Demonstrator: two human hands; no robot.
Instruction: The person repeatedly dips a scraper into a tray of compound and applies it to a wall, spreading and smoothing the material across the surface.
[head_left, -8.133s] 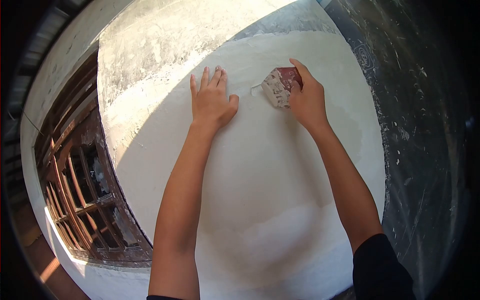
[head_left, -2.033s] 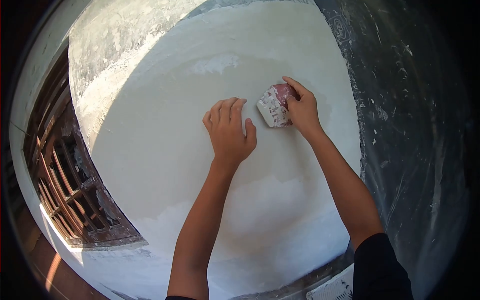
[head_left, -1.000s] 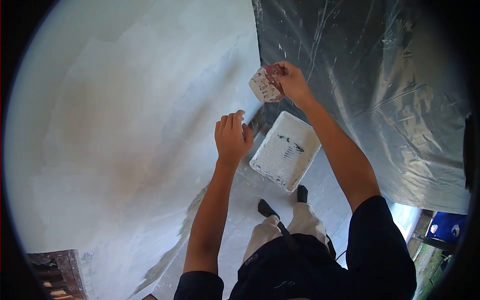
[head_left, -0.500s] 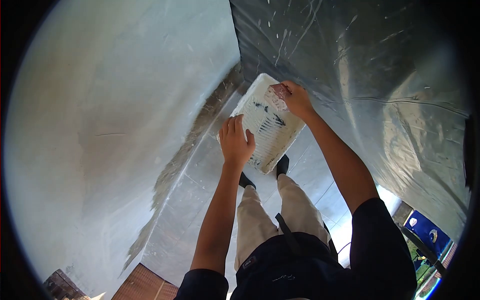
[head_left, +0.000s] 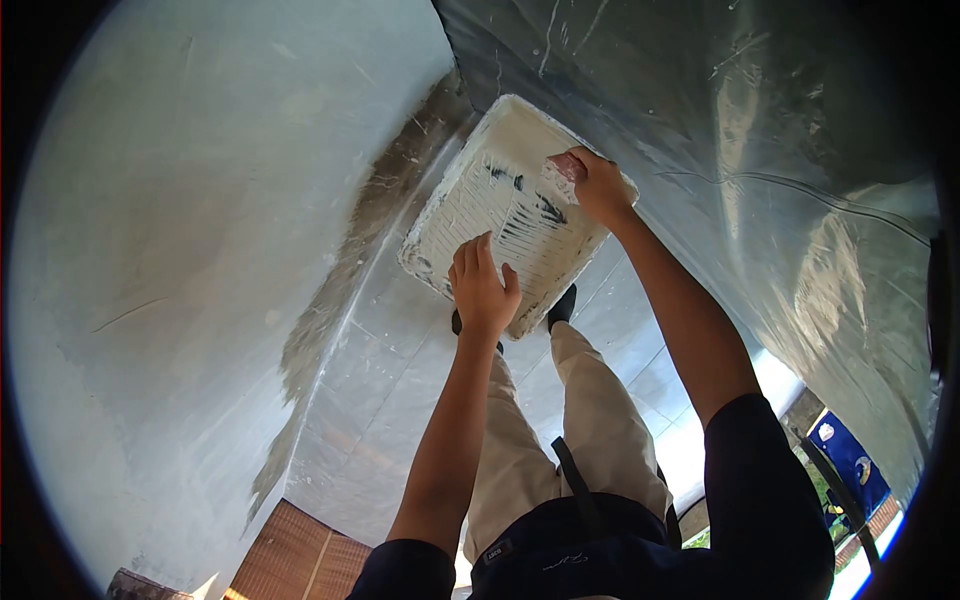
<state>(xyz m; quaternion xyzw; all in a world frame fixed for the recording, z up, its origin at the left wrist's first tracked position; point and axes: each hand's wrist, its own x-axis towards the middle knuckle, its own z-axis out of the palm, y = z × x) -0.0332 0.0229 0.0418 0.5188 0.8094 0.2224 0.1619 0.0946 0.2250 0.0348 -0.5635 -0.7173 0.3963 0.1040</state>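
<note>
A white paint tray [head_left: 425, 235] with a ribbed slope and dark streaks sits low in front of me, beside the wall's foot. Over its right part, my right hand [head_left: 600, 190] is closed around a reddish, paint-smeared block [head_left: 567, 168]. My left hand [head_left: 483, 285] hovers over or rests at the tray's lower left part, fingers apart, holding nothing visible; whether it touches the tray I cannot tell.
At left rises a pale wall [head_left: 200, 220] with a rough brown-grey strip [head_left: 350, 265] along its base. Dark plastic sheeting [head_left: 780, 180] hangs at right. Grey floor tiles [head_left: 375, 370] lie below, with my feet near the tray. A brown woven panel [head_left: 295, 555] is at bottom left.
The tray appears higher and further left in view. My left hand has shifted slightly right and down, off the tray's left edge. My right hand still holds the block.
</note>
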